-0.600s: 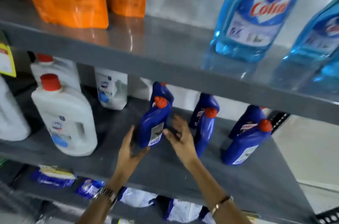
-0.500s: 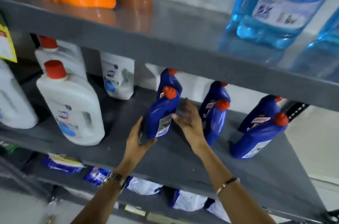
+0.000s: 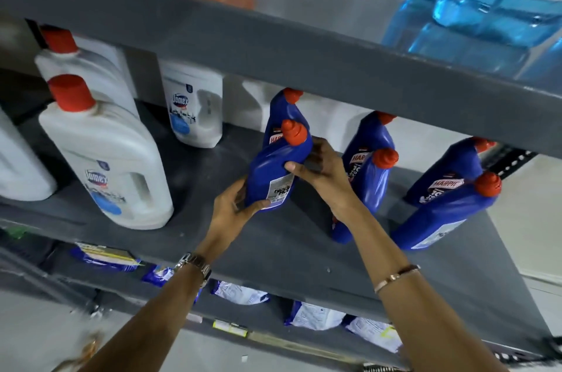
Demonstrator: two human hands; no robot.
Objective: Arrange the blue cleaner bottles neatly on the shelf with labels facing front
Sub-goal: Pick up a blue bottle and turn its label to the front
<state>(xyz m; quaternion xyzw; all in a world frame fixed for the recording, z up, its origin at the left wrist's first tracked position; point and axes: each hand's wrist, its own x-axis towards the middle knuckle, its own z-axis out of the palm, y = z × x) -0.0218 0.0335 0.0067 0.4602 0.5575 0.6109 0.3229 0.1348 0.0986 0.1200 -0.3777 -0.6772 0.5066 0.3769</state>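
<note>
Both hands have gone from hovering open on either side of the front-left blue cleaner bottle (image 3: 275, 172) to closing on it: a moment ago the palms were spread beside it with air between, and now the left hand (image 3: 232, 210) cups its lower left side and base, thumb wrapped across the bottom front, while the right hand (image 3: 319, 169) presses its fingers against the right flank at mid-height. The bottle leans left of upright, its red cap (image 3: 294, 132) tipped toward the back, and whether its base has lifted clear of the shelf (image 3: 289, 250) cannot be told, since the left hand hides that edge. It shows its small white back label (image 3: 279, 189) to the front, so it is the wrong way round; the bottle directly behind it (image 3: 281, 116) shows a red brand label. That means the grip is the start of a turn, not merely a nudge into line. Judging from the task, this bottle needs to be spun about half a turn and set down square in front of its partner. The middle front bottle (image 3: 369, 186) and the right front bottle (image 3: 447, 213) also appear to show plain or small-print sides, so they probably need the same treatment, and most of the job remains. The white jugs (image 3: 103, 158) to the left stand apart and are not involved.
</note>
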